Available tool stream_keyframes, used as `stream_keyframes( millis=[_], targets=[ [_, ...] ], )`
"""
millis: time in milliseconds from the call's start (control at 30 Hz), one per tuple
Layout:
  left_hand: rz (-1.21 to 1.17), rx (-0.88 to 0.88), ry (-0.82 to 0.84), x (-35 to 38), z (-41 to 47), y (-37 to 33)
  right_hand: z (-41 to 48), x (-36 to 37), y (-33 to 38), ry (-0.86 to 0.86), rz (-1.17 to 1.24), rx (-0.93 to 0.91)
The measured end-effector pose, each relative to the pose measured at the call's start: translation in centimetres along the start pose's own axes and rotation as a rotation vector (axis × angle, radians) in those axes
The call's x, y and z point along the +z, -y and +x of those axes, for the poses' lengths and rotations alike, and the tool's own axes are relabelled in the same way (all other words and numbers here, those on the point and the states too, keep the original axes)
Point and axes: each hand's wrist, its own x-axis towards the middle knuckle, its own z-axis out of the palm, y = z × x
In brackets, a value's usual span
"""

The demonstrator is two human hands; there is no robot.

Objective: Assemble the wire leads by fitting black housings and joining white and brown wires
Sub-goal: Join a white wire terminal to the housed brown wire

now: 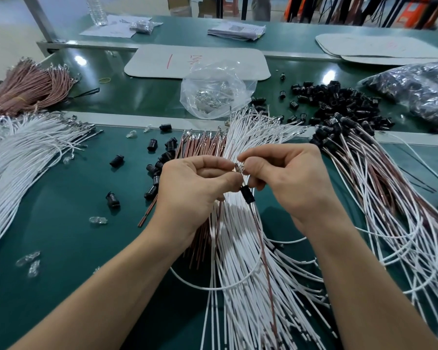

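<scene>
black housing point(247, 195) on wire point(262, 248), below right hand point(288, 183)

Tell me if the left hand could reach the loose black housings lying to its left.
Probably yes: the black housings lie uncovered beside the left hand, though it is pinching a wire.

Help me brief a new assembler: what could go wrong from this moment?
1. The left hand and right hand pinch the small shiny part by the fingertips only; it may slip into the white wire pile below.
2. The black housing hangs on the brown wire under the fingers and might slide down it.
</scene>
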Motion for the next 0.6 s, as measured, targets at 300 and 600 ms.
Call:
stream_keyframes(
  millis=[300,600],
  targets=[
    [-0.133,-0.162,-0.002,0.17,0.01,-0.54,-0.15,0.16,0.42,-0.023,0.039,0.026],
    [-0.115,-0.192,0.008,0.17,-0.12,-0.92,-0.17,0.08,-0.13,-0.119,-0.156,0.007]
  ],
)
